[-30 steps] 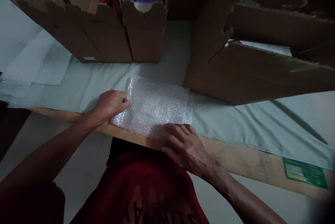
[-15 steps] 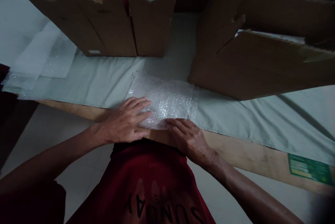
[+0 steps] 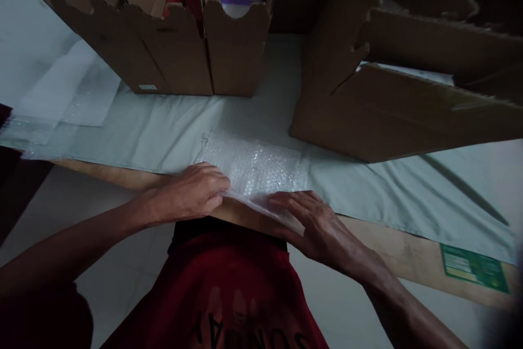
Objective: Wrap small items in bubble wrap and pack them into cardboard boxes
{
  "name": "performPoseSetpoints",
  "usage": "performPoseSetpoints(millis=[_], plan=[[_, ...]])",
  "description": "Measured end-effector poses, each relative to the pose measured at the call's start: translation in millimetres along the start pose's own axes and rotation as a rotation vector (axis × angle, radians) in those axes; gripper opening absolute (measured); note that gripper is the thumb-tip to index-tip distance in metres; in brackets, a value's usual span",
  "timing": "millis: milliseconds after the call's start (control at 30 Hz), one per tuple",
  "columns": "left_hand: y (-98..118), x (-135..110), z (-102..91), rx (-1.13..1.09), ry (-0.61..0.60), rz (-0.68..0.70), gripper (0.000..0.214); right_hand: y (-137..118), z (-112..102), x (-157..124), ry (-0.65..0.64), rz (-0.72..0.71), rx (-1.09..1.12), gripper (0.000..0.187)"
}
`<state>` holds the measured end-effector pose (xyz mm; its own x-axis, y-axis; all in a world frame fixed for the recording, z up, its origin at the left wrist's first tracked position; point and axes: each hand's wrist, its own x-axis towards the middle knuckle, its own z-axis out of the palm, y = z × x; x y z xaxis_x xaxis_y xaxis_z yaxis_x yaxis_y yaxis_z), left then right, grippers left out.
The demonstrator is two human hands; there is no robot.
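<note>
A clear piece of bubble wrap [image 3: 261, 161] lies on the pale green cloth at the table's near edge. Its near border is lifted and bent up between my two hands. My left hand [image 3: 200, 188] pinches that border at the left, thumb below and fingers curled over it. At the right corner, my right hand [image 3: 312, 218] has its fingers laid over the wrap and its thumb spread away beneath the edge. Whether anything lies inside the wrap cannot be made out.
Tall cardboard boxes [image 3: 163, 55] stand at the back left, one holding red packets. A larger cardboard box [image 3: 400, 115] stands at the right. More bubble wrap sheets [image 3: 65, 93] lie at the far left. A green label [image 3: 474, 267] is on the wooden table edge [image 3: 379, 243].
The wrap's near border has been raised from the table edge. My left fingers have closed on it, while my right hand has shifted right and its thumb has opened outward.
</note>
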<state>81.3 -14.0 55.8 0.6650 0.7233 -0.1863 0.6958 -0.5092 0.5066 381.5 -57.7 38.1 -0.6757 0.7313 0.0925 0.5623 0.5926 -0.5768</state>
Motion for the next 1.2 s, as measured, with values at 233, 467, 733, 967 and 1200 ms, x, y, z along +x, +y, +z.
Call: performPoseSetpoints(millis=[233, 467, 733, 967, 1200], plan=[[-3.0, 21.0, -29.5, -0.195, -0.285, -0.123, 0.023, 17.9, -6.4, 4.7, -0.053, 0.342, 0.402, 0.023], [-43.9, 4.6, -49.8, -0.701, -0.263, -0.289, 0.046, 37.6, 3.7, 12.9, 0.056, 0.575, 0.794, 0.040], [-39.4, -5.2, -11.1, -0.560, 0.101, -0.440, 0.025, 41.3, -1.2, 16.2, 0.141, 0.627, 0.868, 0.036], [-44.1, 7.3, 6.0, -0.563, 0.300, -0.557, 0.030, 44.7, 4.3, 2.2, 0.304, 0.711, 0.862, 0.050], [-42.9, 19.4, 14.1, -0.393, 0.392, -0.600, 0.027, 42.4, 17.2, 6.9, 0.480, 0.712, 0.567, 0.044]])
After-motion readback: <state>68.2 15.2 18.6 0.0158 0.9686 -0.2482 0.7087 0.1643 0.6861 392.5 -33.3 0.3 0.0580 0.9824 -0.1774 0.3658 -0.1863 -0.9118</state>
